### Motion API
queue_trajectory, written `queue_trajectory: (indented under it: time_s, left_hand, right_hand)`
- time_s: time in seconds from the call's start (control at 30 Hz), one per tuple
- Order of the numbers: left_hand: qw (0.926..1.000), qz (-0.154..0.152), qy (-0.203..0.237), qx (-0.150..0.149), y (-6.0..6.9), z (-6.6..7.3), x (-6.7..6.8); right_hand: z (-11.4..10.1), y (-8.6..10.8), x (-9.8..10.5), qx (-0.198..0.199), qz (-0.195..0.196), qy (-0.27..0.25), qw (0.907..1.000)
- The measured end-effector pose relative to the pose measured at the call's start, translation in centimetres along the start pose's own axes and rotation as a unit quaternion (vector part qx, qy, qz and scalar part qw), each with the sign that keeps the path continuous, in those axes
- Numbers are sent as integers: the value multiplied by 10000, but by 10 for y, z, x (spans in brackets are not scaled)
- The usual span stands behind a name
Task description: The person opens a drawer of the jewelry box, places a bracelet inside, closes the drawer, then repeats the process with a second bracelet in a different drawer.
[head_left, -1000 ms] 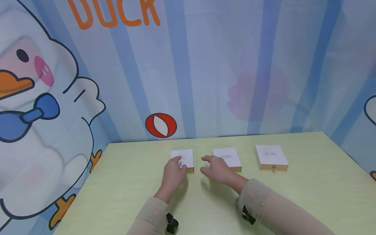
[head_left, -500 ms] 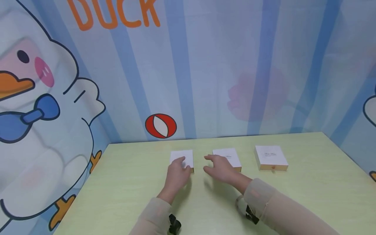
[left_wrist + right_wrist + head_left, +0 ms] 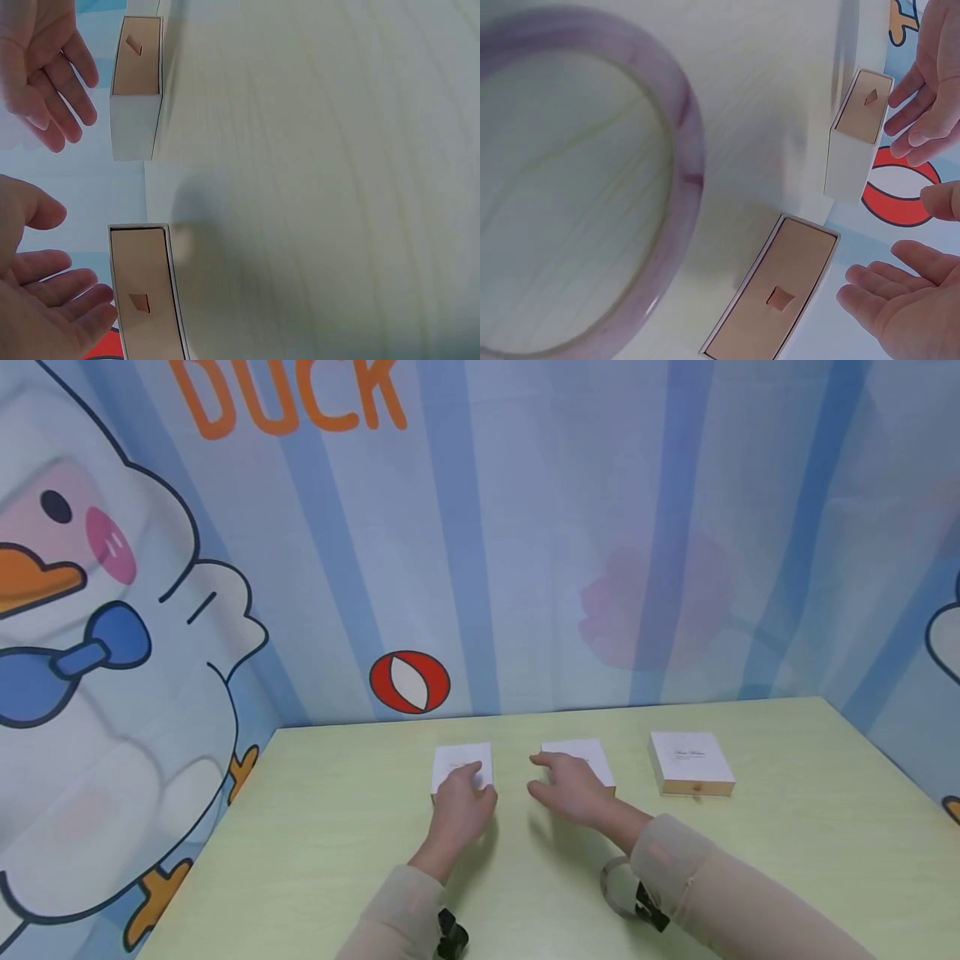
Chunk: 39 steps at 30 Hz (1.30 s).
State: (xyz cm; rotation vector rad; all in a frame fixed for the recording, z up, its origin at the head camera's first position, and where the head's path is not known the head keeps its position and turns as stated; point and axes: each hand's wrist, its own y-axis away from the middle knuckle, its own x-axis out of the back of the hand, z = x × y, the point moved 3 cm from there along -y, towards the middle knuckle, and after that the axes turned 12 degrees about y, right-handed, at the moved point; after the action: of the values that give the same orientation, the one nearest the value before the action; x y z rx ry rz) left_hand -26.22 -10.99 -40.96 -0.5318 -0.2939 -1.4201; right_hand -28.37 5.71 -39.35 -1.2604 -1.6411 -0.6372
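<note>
Over the front right part of the left white box is my left hand. My right hand covers part of the middle white box, its fingers pointing left. Both hands are empty, with fingers loosely extended. The left wrist view shows my left hand beside the left box's tan drawer front. In the right wrist view, my right hand is beside the middle box's tan front. Whether the fingertips touch either box, I cannot tell.
A third white box with a tan front stands at the right on the pale green table. Behind the table hangs a blue striped cloth with a duck print. A pale ring encircles my right wrist.
Both hands have drifted slightly to the right above the boxes. The boxes stand where they were.
</note>
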Motion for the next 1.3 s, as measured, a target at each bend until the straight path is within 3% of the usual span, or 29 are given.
queue_trajectory:
  time_s: [0.27, 0.63, 0.93, 1.3]
  left_hand:
    - [9996, -182, 209, -56, 1, 2, -6]
    - [9981, -296, 15, -535, 1, 8, -12]
    - [9986, -286, -61, -440, 2, 10, -19]
    - [9975, -266, -169, -627, 5, 12, -24]
  right_hand:
    - [4, 3, 5, -32, 107, -25, 9999]
    - [10, 3, 8, -60, 109, -36, 9999]
    - [18, 5, 11, -140, 123, -13, 9998]
    - [29, 10, 15, -248, 14, -22, 9997]
